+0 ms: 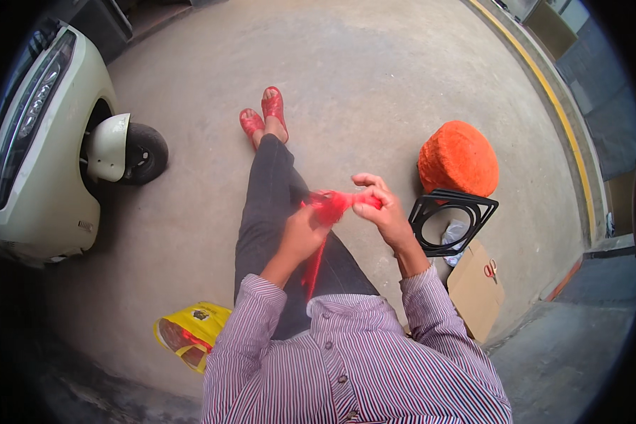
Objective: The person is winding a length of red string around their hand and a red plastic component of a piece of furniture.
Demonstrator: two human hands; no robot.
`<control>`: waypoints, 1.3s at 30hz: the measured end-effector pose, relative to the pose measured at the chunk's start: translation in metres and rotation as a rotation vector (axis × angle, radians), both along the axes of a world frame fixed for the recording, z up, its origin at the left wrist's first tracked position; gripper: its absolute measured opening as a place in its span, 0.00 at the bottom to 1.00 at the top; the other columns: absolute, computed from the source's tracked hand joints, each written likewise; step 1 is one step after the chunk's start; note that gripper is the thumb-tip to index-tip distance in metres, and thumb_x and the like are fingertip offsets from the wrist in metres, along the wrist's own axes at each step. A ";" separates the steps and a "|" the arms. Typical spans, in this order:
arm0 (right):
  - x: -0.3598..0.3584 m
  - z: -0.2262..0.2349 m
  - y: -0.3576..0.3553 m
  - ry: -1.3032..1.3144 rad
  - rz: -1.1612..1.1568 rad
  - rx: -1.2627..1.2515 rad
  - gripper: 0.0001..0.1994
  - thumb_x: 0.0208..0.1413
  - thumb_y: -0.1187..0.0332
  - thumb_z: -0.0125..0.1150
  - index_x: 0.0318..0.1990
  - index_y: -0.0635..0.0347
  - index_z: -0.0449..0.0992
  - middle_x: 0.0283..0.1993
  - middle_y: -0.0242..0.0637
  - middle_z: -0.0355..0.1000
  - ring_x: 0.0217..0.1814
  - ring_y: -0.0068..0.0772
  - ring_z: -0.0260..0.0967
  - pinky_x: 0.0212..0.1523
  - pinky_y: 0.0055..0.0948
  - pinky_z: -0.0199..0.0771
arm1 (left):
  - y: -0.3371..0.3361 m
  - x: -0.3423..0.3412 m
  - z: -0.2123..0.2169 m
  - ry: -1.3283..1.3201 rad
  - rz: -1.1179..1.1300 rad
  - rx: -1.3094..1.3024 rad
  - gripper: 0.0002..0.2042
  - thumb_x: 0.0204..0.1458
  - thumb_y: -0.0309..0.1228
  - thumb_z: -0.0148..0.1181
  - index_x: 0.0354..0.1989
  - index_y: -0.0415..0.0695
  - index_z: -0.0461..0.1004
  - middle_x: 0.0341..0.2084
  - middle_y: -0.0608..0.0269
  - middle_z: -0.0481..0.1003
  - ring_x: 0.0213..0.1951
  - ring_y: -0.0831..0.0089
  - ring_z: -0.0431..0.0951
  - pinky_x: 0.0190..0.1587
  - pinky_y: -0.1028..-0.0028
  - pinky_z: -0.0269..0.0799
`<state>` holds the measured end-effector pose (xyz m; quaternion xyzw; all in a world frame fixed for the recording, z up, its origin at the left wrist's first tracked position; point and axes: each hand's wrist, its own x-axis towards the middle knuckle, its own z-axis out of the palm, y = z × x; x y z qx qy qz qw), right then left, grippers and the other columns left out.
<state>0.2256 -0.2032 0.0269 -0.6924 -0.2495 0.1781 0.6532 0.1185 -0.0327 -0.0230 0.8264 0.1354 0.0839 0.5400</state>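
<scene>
A bright red, sheer bunch of ribbon (330, 206) is stretched between my two hands, above my lap. My left hand (305, 233) is closed round its left side, and most of those fingertips are hidden by the red material. With thumb and fingers my right hand (385, 210) pinches the gathered right end, its index finger raised and bent. A shiny red strip (314, 272) hangs down from below my left hand onto my dark trousers (261, 212). Whether strip and bunch are one piece I cannot tell.
On the right stand a fuzzy orange stool (459, 159) and black frames with round openings (429, 247). Red-handled scissors (490, 270) lie on cardboard (473, 297). A yellow bag (208, 321) with red material sits at lower left. A white vehicle (56, 155) stands far left.
</scene>
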 end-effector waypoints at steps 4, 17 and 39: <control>-0.033 0.033 -0.014 0.221 0.551 0.291 0.09 0.44 0.73 0.66 0.24 0.61 0.68 0.43 0.44 0.73 0.51 0.32 0.68 0.53 0.32 0.66 | -0.002 -0.006 -0.026 0.108 0.028 -0.352 0.14 0.48 0.28 0.63 0.44 0.39 0.73 0.31 0.55 0.79 0.33 0.69 0.80 0.36 0.70 0.75; -0.065 0.110 -0.047 0.239 0.402 0.736 0.19 0.40 0.74 0.73 0.32 0.56 0.64 0.28 0.33 0.68 0.29 0.24 0.64 0.34 0.26 0.65 | -0.017 0.003 -0.004 0.078 0.152 0.159 0.10 0.51 0.29 0.59 0.40 0.39 0.71 0.29 0.50 0.77 0.35 0.56 0.79 0.39 0.63 0.73; -0.016 -0.024 0.020 -0.349 0.048 -0.102 0.13 0.53 0.72 0.61 0.46 0.62 0.73 0.42 0.37 0.73 0.46 0.30 0.72 0.49 0.31 0.70 | 0.002 0.025 0.039 0.100 0.160 -0.877 0.10 0.59 0.32 0.52 0.25 0.44 0.69 0.15 0.73 0.65 0.11 0.87 0.56 0.12 0.83 0.46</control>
